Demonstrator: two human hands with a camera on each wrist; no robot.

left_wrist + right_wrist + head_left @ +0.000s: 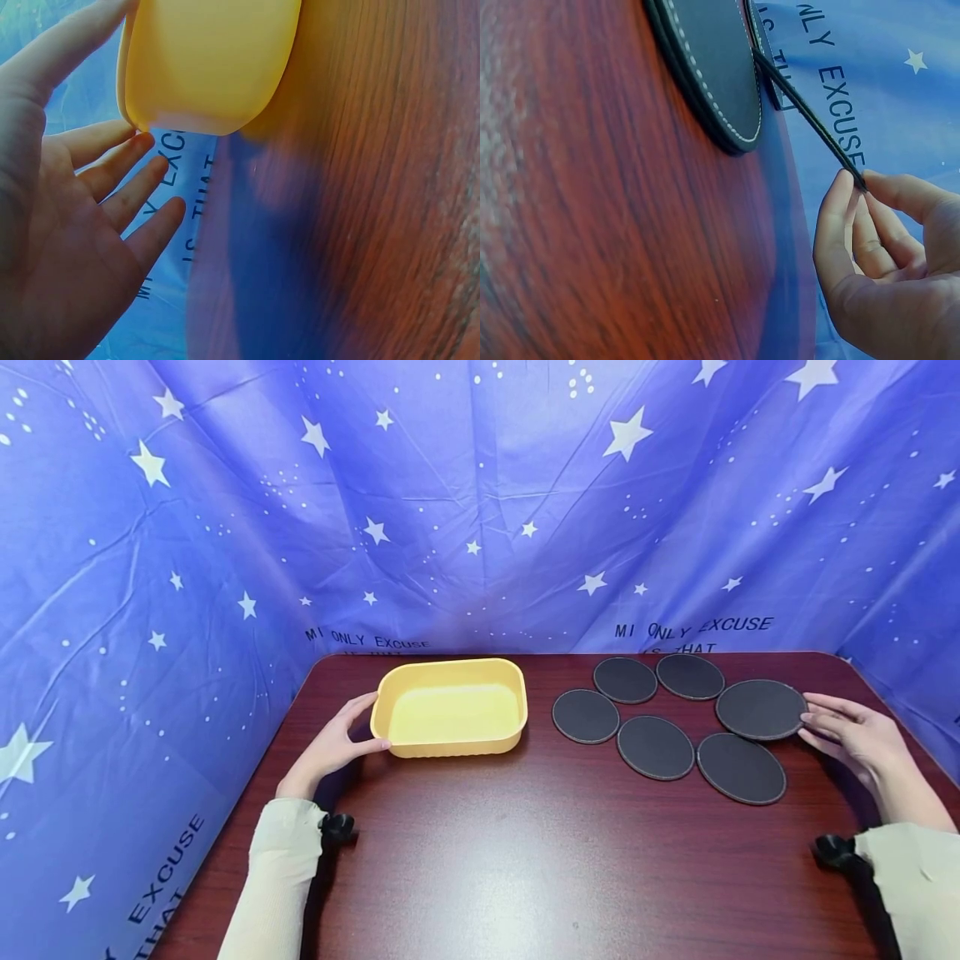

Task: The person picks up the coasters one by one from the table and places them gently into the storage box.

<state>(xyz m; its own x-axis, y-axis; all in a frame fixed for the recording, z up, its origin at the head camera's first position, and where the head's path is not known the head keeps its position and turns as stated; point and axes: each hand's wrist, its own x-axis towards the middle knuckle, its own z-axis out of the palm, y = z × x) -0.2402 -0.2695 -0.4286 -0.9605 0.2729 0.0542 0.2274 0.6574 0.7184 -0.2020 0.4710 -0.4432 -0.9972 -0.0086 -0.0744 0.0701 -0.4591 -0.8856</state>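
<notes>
Head view: we see the left hand (333, 748) spread against a yellow basin (450, 748), the right hand (862, 735) pinching a black coaster (759, 710) near five others (656, 747) on the table (465, 843). Left wrist: fanned fingers touch the basin. Right wrist: the pinched coaster is tilted.

A: Where does each camera look from?
B: The head view looks forward and down over the table (562, 860), far enough back to take in the left hand (337, 745) and the right hand (861, 733); each wrist view sits close in, turned sideways, facing past its hand toward the curtain (480, 468).
A: Which parts overlap?
B: Head and left wrist share the end of the yellow tray (450, 749); head and right wrist share the pinched black disc (761, 709).
</notes>
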